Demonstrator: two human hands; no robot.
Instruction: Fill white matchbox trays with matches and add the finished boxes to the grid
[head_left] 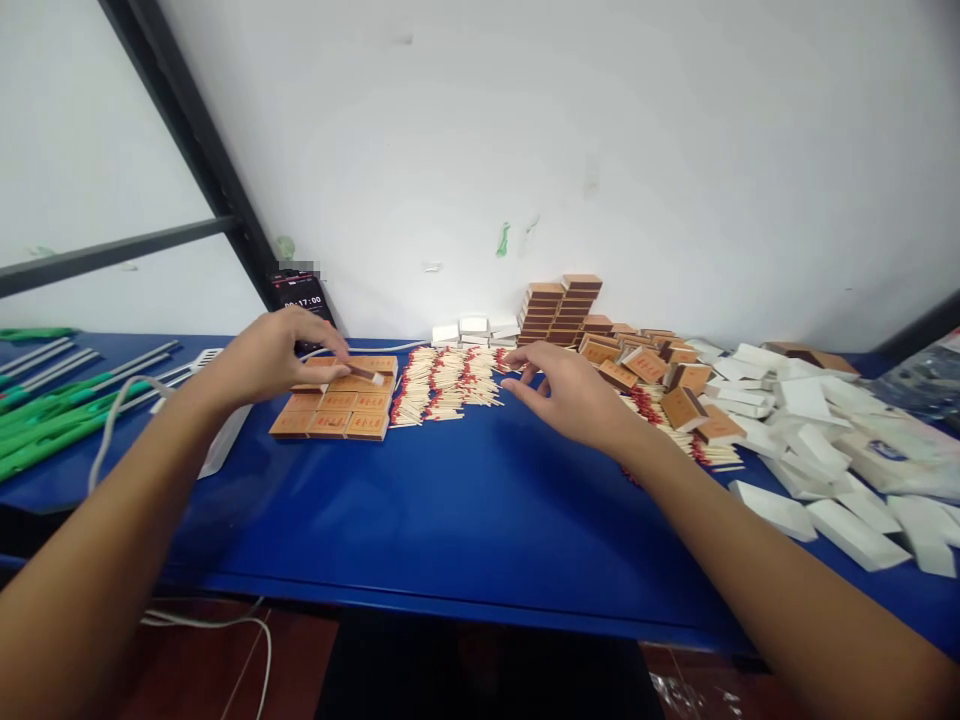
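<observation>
Between the thumb and fingers of my left hand [289, 352] is a small matchbox [364, 373], with a bit of white showing at its right end. It is held over a block of orange-brown matchboxes [337, 423] laid in rows on the blue table. My right hand [562, 395] has its thumb and index finger apart, nothing visible between them. Its fingertips hover by the right edge of rows of loose red-tipped matches [446, 385]; whether they touch the matches I cannot tell. More matches [705, 455] lie partly behind my right forearm.
Matchboxes [559, 310] stand stacked against the wall, beside a loose heap of matchboxes [649, 365]. White inner trays [810, 400] spread over the right side. A phone [300, 295] showing a timer leans at the back left. Green-handled rods [52, 420] lie far left.
</observation>
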